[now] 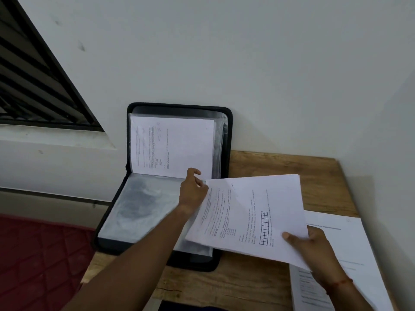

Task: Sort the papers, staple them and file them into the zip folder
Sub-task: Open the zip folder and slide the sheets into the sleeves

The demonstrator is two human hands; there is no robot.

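Both hands are at work and apart. Our right hand grips the near edge of a sheaf of printed pages, thumb on top, and holds it tilted above the table. Our left hand has its fingers curled at the sheaf's far corner; we cannot tell whether they pinch the paper or the plastic below.

Beneath all this, the wooden table carries the black zip folder. It is open, its upper half leaning on the wall and its lower half lying flat. The sheaf hangs partly over the lower clear sleeve. More loose papers lie under our right wrist. One printed sheet already sits in the upright half.

We judge the filing begun but far from done. This sheaf has yet to go in, and the pile likely needs sorting and stapling.
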